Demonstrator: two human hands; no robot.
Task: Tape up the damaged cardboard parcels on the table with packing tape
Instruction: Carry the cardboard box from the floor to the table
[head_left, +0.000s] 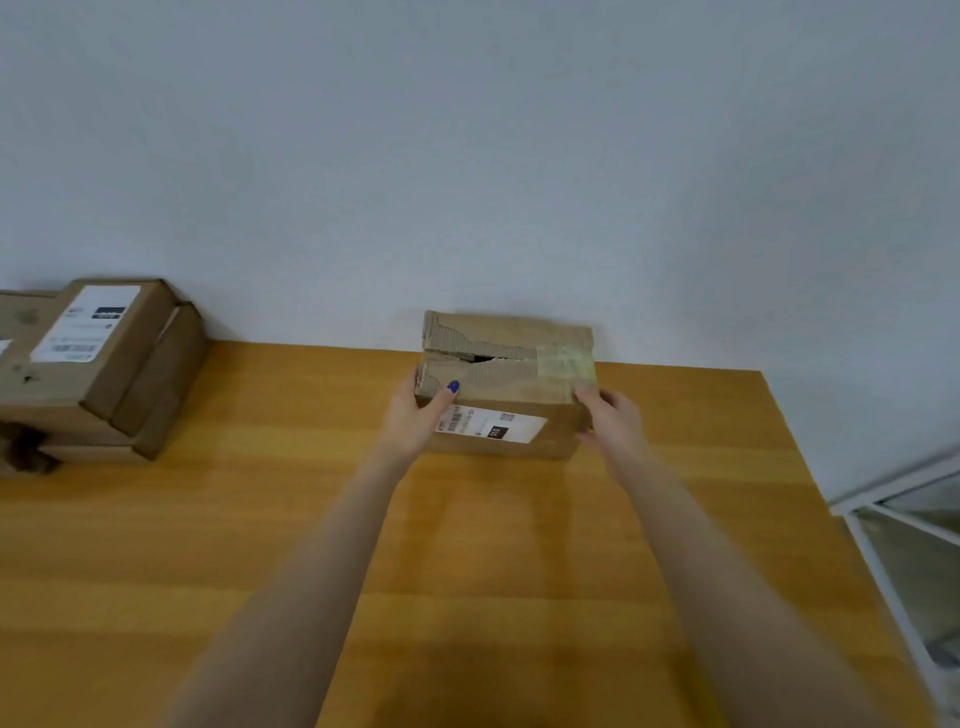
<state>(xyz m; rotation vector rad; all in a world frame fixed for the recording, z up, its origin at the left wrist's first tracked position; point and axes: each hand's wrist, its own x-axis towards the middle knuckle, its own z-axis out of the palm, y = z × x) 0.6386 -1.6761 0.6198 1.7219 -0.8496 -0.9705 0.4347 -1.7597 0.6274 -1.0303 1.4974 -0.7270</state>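
Note:
A small cardboard parcel (511, 384) stands at the far edge of the wooden table (260, 545), against the wall. Its top flaps are torn along the middle seam, with a dark gap showing, and a strip of clear tape covers the right end of the top. A white shipping label is on its near side. My left hand (421, 415) grips the parcel's left near corner, thumb on top. My right hand (610, 415) holds the right near corner, fingers round the side. No tape roll is in sight.
A stack of other cardboard parcels (98, 364) with white labels sits at the far left of the table by the wall. A white metal frame (893, 545) stands beyond the table's right edge.

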